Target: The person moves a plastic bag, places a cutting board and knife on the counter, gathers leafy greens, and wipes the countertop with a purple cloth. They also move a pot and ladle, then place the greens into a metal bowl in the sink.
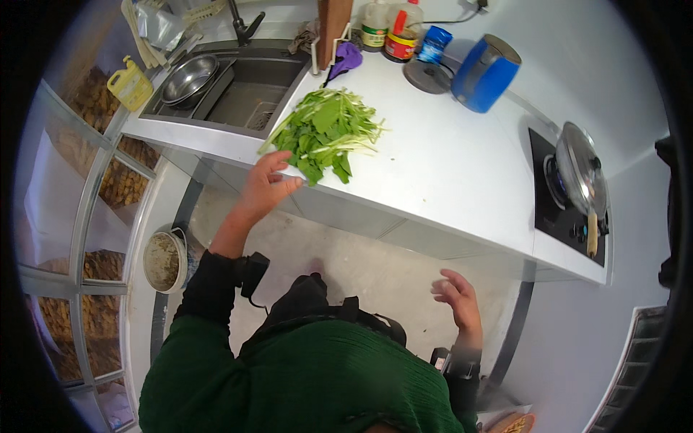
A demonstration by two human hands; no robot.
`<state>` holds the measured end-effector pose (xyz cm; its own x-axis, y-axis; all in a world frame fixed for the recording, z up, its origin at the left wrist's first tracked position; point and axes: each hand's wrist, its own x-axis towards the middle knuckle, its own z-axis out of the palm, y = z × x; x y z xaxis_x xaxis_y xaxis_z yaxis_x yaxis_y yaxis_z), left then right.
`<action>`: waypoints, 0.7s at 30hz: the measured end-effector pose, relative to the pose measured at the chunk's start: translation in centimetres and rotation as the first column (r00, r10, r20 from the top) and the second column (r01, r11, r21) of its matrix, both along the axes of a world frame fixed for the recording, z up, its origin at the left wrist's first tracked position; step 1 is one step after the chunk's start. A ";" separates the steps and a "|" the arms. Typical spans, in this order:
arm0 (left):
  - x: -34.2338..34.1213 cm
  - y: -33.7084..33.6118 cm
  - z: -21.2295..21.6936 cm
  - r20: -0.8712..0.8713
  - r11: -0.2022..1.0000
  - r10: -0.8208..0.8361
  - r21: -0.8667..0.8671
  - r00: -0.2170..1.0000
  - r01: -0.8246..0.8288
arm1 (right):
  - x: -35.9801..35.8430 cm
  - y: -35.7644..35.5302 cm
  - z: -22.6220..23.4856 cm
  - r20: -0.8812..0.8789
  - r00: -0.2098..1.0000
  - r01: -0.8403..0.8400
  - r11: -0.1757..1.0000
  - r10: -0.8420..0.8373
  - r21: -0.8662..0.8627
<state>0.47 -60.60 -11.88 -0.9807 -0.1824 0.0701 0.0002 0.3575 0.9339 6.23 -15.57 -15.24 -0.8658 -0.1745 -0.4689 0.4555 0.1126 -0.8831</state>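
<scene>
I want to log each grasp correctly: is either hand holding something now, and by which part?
Nothing is held. The left hand is open at the counter edge, fingertips close to the pile of leafy greens. The right hand is open in the air, empty.

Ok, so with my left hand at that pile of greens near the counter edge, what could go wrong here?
The leafy greens lie close to the front edge of the white counter, so a sweep by your left hand might push leaves onto the floor. Your right hand hangs off the counter, so nothing steadies the pile. Stems also point toward the sink, and loose ones could slide in.
</scene>
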 end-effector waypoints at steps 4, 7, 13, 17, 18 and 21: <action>-3.3 -4.7 0.4 0.000 0.999 0.044 -0.020 0.999 -0.044 | -6.2 -8.9 3.1 -0.002 0.987 -0.160 0.980 0.161 -0.115; -6.3 -7.2 0.4 0.008 0.999 0.033 0.020 0.999 -0.033 | -9.5 -13.9 3.2 0.008 0.979 -0.197 0.962 0.202 -0.192; -13.5 -8.1 0.1 0.046 0.996 -0.043 -0.070 0.998 0.046 | -12.7 -19.0 2.5 0.092 0.963 -0.243 0.965 0.252 -0.101; -14.9 -8.6 -2.9 -0.183 0.969 -0.016 -0.247 0.983 -0.030 | -17.6 -19.8 3.9 -0.085 0.945 -0.315 0.949 0.315 0.011; -14.3 -9.4 -4.1 -0.250 0.982 0.045 -0.167 0.967 -0.089 | -19.3 -20.0 4.4 -0.169 0.930 -0.321 0.946 0.325 0.051; -12.2 -12.4 -8.2 -0.309 0.919 0.313 -0.142 0.898 -0.369 | -25.1 -21.9 5.0 -0.369 0.859 -0.291 0.931 0.356 0.221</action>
